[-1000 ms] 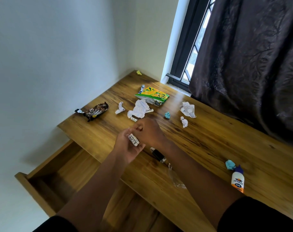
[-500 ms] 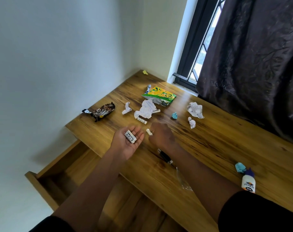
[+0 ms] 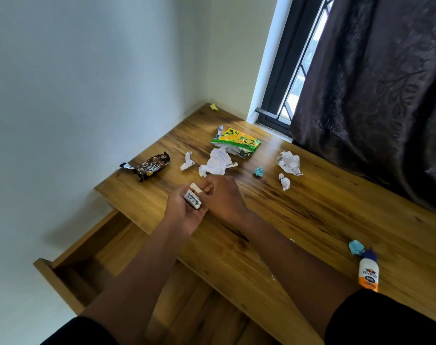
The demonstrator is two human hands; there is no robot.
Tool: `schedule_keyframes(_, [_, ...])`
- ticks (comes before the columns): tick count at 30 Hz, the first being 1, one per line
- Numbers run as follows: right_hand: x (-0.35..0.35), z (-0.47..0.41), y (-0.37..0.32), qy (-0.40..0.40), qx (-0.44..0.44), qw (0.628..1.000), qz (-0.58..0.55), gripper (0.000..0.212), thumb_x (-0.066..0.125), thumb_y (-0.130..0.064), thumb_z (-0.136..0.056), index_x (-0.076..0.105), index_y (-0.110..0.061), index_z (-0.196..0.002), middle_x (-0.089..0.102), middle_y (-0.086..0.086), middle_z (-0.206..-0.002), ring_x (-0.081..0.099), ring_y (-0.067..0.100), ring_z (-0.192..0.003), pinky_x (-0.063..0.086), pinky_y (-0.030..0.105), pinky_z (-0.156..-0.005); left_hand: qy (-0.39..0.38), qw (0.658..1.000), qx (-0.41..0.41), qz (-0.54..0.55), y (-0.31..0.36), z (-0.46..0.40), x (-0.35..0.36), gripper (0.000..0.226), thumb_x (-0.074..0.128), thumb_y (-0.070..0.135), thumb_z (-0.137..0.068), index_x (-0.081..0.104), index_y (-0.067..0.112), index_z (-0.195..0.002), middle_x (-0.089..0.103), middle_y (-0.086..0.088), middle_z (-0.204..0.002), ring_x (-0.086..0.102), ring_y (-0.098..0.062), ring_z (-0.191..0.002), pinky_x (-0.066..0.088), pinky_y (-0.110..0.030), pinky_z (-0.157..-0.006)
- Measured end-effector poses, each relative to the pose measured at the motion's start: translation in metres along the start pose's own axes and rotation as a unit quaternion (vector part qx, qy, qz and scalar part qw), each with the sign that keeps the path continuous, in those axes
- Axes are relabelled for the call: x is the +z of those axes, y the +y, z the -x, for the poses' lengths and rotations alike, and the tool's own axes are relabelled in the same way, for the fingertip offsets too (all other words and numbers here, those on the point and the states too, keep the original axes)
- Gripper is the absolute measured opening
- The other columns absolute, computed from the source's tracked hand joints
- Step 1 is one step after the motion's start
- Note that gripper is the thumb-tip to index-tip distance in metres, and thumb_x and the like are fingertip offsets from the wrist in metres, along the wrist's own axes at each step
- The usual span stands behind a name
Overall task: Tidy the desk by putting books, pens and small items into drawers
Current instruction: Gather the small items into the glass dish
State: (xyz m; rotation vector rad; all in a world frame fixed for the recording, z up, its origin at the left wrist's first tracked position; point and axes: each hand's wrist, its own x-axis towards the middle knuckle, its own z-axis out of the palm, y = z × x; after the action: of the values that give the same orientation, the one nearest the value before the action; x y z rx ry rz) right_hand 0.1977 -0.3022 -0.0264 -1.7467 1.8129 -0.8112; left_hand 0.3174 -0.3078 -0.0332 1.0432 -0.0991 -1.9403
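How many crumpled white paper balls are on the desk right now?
4: a small one near the biscuit packet, a large one by the chips bag, a large one toward the curtain, a small one below it. Hands may hide others.

Wooden desk (image 3: 311, 215) is showing a smooth, slightly glossy grain; the snack bag (image 3: 237, 143) is shining like plastic foil, paper scraps (image 3: 288, 161) are looking matt and crumpled, the curtain (image 3: 374, 95) is hanging as dark patterned cloth.
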Motion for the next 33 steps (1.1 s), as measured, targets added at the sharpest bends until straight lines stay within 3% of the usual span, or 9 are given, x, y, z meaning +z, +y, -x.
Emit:
schedule_keyframes(2, [0.006,0.000,-0.003,-0.011,-0.019,1.000,0.006,0.015,0.074,-0.016,-0.082,0.078,-0.017,-0.096,0.074,-0.006,-0.082,0.068,0.007,-0.076,0.060,0.035,-0.076,-0.004,1.000,-0.007,-0.009,0.001,0.000,-0.002,0.052,0.041,0.028,-0.105,0.078,0.001,-0.081,0.076,-0.013,-0.084,0.073,-0.021,-0.070,0.050,-0.031,-0.084])
schedule_keyframes(5, [0.009,-0.002,-0.004,0.001,-0.030,1.000,-0.001,0.010,0.073,-0.020,-0.087,0.079,-0.017,-0.094,0.075,-0.005,-0.082,0.068,0.006,-0.074,0.060,0.033,-0.074,-0.004,1.000,-0.017,0.007,0.007,-0.002,-0.007,0.041,0.043,0.029,-0.105,0.070,-0.001,-0.107,0.075,-0.016,-0.101,0.071,-0.024,-0.091,0.051,-0.035,-0.097])
schedule_keyframes(7, [0.008,-0.007,0.000,0.034,-0.021,0.999,0.015,0.010,0.070,-0.021,-0.089,0.078,-0.017,-0.092,0.075,-0.004,-0.083,0.067,0.007,-0.075,0.059,0.033,-0.071,0.002,1.000,-0.011,0.025,0.011,-0.004,-0.010,0.032,0.047,0.026,-0.105,0.066,0.001,-0.110,0.072,-0.015,-0.100,0.071,-0.024,-0.090,0.054,-0.037,-0.098])
schedule_keyframes(10, [0.009,-0.018,0.015,0.065,-0.002,0.994,0.082,0.018,0.064,-0.010,-0.088,0.078,-0.011,-0.101,0.074,0.006,-0.096,0.069,0.020,-0.089,0.057,0.036,-0.077,0.017,0.999,-0.002,0.034,0.016,-0.004,-0.012,0.030,0.048,0.026,-0.106,0.064,0.001,-0.114,0.071,-0.015,-0.097,0.072,-0.026,-0.091,0.055,-0.041,-0.096])
schedule_keyframes(14, [0.012,-0.030,0.032,0.041,0.028,0.987,0.151,0.027,0.064,-0.008,-0.090,0.074,-0.010,-0.115,0.068,0.013,-0.112,0.064,0.029,-0.104,0.050,0.034,-0.082,0.025,0.999,0.002,0.030,0.021,-0.008,-0.016,0.033,0.048,0.024,-0.106,0.061,0.000,-0.125,0.072,-0.017,-0.100,0.071,-0.028,-0.099,0.052,-0.044,-0.103])
schedule_keyframes(22, [0.017,-0.044,0.040,0.056,0.049,0.980,0.185,0.017,0.066,-0.008,-0.086,0.068,-0.008,-0.103,0.066,0.015,-0.102,0.063,0.032,-0.094,0.053,0.038,-0.071,0.027,0.999,0.005,0.021,0.026,-0.014,-0.019,0.039,0.048,0.024,-0.106,0.058,-0.001,-0.134,0.072,-0.017,-0.106,0.069,-0.028,-0.106,0.051,-0.044,-0.104])
schedule_keyframes(27, [0.014,-0.042,0.043,0.083,0.071,0.982,0.153,0.007,0.066,-0.009,-0.081,0.071,-0.008,-0.086,0.071,0.010,-0.089,0.066,0.028,-0.083,0.055,0.038,-0.068,0.022,0.999,0.001,0.034,0.023,-0.017,-0.015,0.034,0.051,0.021,-0.104,0.059,-0.002,-0.127,0.071,-0.018,-0.103,0.069,-0.029,-0.106,0.049,-0.046,-0.107])
schedule_keyframes(33, [0.009,-0.024,0.035,0.166,0.101,0.981,-0.006,0.006,0.073,-0.015,-0.077,0.075,-0.018,-0.082,0.074,-0.005,-0.078,0.068,0.010,-0.072,0.058,0.032,-0.069,0.024,0.998,-0.005,0.051,0.019,-0.018,-0.006,0.030,0.053,0.019,-0.103,0.060,-0.004,-0.121,0.069,-0.022,-0.112,0.067,-0.033,-0.107,0.052,-0.047,-0.100])
